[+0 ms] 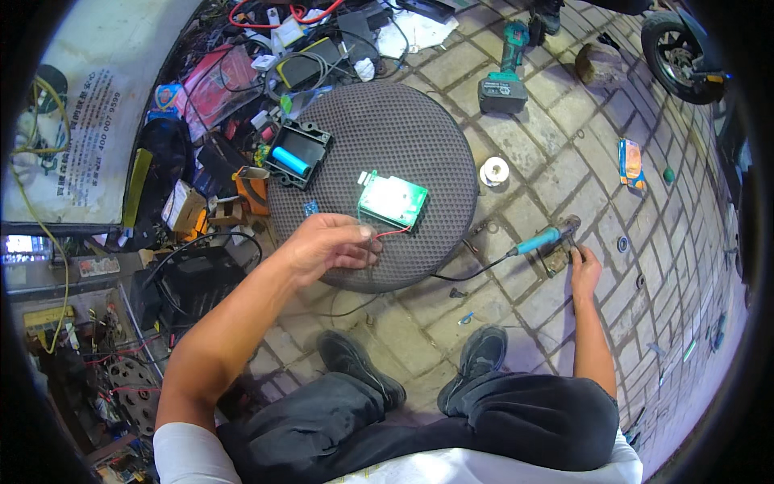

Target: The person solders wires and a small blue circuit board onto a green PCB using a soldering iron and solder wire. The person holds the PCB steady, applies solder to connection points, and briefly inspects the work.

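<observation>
My left hand (333,246) is closed in a pinch on a thin red wire (391,232) running from a green circuit board (393,200), which lies on a round textured stool top (423,129). An open black case (308,141) holding a blue cylindrical cell (290,161) sits behind it, with a small blue board (311,208) nearby. On the paving at right, my right hand (584,266) has its fingers closed at the edge of a small brownish block (556,260), beside a teal-handled soldering iron (532,242). A white spool (494,171) stands right of the stool.
A cordless drill (504,89), a wheeled vehicle (677,56) and an orange-blue package (631,161) are on the pavers (556,161). Electronic clutter (218,89), a white panel (81,97) and parts bins (72,339) fill the left. Part of another person (548,16) shows at the top.
</observation>
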